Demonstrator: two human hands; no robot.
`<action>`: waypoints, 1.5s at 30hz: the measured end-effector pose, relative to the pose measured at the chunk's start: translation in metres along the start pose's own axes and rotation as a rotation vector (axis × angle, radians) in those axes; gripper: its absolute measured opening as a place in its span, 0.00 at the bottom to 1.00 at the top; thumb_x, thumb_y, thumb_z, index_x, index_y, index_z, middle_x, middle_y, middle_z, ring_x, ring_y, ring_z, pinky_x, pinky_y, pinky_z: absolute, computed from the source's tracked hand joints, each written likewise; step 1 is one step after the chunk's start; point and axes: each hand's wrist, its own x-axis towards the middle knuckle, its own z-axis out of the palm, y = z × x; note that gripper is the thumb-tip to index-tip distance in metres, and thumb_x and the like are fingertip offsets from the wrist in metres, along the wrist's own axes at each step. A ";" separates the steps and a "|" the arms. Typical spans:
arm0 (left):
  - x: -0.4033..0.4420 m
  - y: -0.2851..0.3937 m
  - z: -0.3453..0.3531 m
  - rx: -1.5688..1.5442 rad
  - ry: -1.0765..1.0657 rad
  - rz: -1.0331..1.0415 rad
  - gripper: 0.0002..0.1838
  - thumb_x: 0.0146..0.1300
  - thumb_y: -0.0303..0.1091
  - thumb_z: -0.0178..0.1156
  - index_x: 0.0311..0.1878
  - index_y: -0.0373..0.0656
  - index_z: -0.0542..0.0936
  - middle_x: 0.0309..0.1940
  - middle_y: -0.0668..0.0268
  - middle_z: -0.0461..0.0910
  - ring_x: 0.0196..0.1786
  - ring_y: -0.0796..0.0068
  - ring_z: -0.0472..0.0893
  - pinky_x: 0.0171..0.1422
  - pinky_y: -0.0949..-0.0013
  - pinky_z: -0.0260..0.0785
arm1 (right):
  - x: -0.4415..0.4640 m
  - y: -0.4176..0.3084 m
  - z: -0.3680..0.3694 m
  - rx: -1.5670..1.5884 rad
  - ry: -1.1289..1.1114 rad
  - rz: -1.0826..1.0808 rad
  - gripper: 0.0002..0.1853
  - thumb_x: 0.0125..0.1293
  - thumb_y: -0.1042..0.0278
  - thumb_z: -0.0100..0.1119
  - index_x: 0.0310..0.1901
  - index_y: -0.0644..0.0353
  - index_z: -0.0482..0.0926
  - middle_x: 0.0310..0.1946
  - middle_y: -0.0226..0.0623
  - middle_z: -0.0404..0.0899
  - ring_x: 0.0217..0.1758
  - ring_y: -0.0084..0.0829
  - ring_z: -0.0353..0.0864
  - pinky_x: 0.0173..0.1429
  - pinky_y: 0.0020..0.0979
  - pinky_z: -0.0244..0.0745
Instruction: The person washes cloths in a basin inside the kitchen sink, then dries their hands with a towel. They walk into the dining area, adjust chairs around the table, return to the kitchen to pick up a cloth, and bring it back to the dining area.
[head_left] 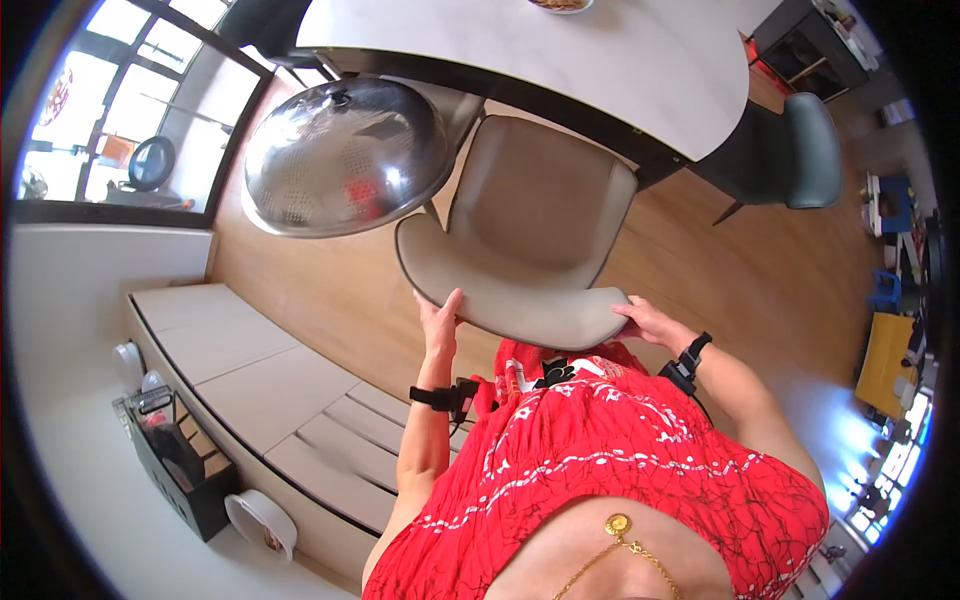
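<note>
A beige-grey padded chair [530, 295] stands in front of me with its seat towards the table. My left hand [438, 322] grips the left part of its backrest, thumb on the near side and the other fingers partly hidden. At the right end of the same backrest, my right hand [648, 322] is closed around the edge. To the left of this chair, a large shiny metal dome lid [345, 160] with a black knob covers most of what is under it, which seems to be another chair.
The white-topped table [560, 75] has a curved right end and bears a bowl of food [562, 4]. A dark green chair [808, 150] stands at its right. Low white drawers [260, 375] run along my left, beside a ledge with a black rack [180, 465] and a white tub [262, 522].
</note>
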 end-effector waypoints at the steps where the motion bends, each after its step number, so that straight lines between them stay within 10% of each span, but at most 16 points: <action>1: 0.003 -0.007 0.001 0.008 0.022 0.022 0.39 0.54 0.31 0.62 0.65 0.45 0.51 0.51 0.59 0.69 0.47 0.67 0.75 0.34 0.68 0.75 | 0.004 0.006 -0.004 0.016 0.026 -0.012 0.25 0.60 0.62 0.59 0.54 0.64 0.62 0.42 0.41 0.74 0.44 0.32 0.76 0.37 0.35 0.81; 28: 0.022 -0.009 -0.012 -0.022 0.050 0.018 0.36 0.52 0.25 0.61 0.64 0.49 0.55 0.52 0.62 0.67 0.46 0.70 0.74 0.33 0.69 0.73 | 0.028 0.032 -0.010 0.043 0.125 -0.045 0.23 0.59 0.67 0.58 0.54 0.64 0.63 0.44 0.39 0.72 0.44 0.32 0.76 0.40 0.37 0.80; 29: 0.026 -0.014 -0.015 -0.023 0.055 0.010 0.36 0.53 0.25 0.61 0.64 0.50 0.55 0.53 0.62 0.67 0.47 0.70 0.73 0.33 0.68 0.73 | 0.031 0.032 -0.009 -0.004 0.092 -0.060 0.23 0.60 0.65 0.58 0.51 0.61 0.59 0.40 0.39 0.71 0.36 0.31 0.75 0.27 0.31 0.76; 37: 0.036 -0.023 -0.026 0.017 0.035 -0.009 0.38 0.53 0.30 0.62 0.64 0.53 0.52 0.55 0.64 0.66 0.49 0.67 0.72 0.34 0.64 0.72 | 0.028 0.015 0.003 0.016 0.036 -0.005 0.18 0.58 0.66 0.59 0.43 0.75 0.75 0.41 0.46 0.78 0.40 0.41 0.79 0.43 0.42 0.79; 45: 0.075 -0.056 -0.062 -0.020 -0.154 -0.107 0.36 0.53 0.42 0.63 0.64 0.51 0.58 0.59 0.63 0.65 0.59 0.61 0.67 0.53 0.49 0.65 | 0.025 0.030 0.016 -0.142 0.082 -0.164 0.24 0.58 0.48 0.59 0.37 0.67 0.74 0.29 0.36 0.76 0.27 0.29 0.77 0.33 0.34 0.78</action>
